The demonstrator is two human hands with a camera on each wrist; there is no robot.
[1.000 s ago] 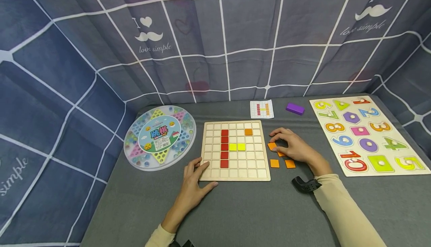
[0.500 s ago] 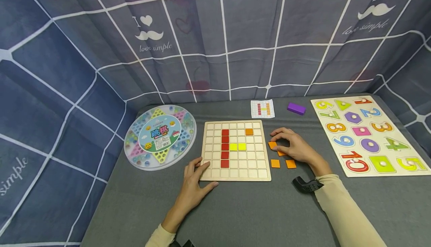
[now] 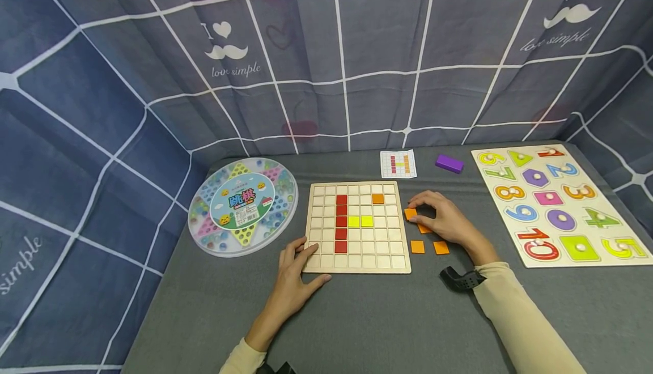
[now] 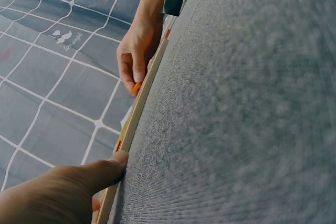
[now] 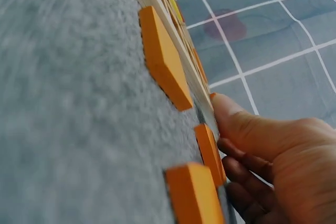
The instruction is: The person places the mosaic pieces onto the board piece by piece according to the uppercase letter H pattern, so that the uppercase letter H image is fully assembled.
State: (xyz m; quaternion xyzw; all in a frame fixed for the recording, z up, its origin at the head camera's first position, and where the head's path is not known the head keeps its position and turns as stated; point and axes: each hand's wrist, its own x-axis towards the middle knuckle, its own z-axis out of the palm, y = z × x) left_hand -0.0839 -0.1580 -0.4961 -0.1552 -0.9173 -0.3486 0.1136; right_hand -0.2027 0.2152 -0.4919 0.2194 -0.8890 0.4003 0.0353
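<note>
A wooden grid board [image 3: 367,262] lies flat, bearing a column of red tiles [image 3: 341,221], two yellow tiles [image 3: 360,221] and one orange tile near its top right. My left hand [image 3: 292,275] rests at the board's lower left corner, fingers on the left edge and thumb by the near edge. Right of the board, my right hand [image 3: 446,221] pinches an orange square tile [image 3: 410,214], tilted and seen between the fingertips in the left wrist view. Beneath that hand lies another orange tile [image 3: 424,229], partly hidden. Two more orange tiles [image 3: 417,247] lie nearer me.
Behind the board are a small pattern card [image 3: 398,164] and a purple block [image 3: 449,164]. A round Chinese checkers box [image 3: 285,215] sits at left, a number-and-shape puzzle board [image 3: 515,232] at right. A checked curtain [image 3: 377,102] hangs behind the grey table.
My right hand has lifted the orange tile slightly up and away from the tile beside it. My left hand stays at the board's corner.
</note>
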